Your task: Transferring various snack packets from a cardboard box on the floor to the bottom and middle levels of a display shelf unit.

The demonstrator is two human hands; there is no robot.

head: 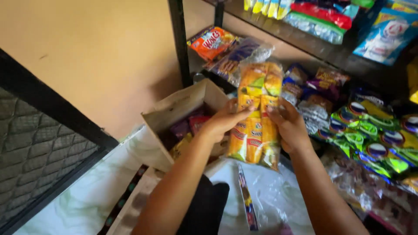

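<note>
Both hands hold up a clear bag of yellow and orange snack packs (257,117). The left hand (222,122) grips its left side and the right hand (289,126) grips its right side. Behind it, a shelf (331,54) is full of bright snack bags. An open cardboard box (174,115) beside the left hand has more packs inside, partly hidden by the arm. One thin pack (248,204) lies on the floor below.
</note>
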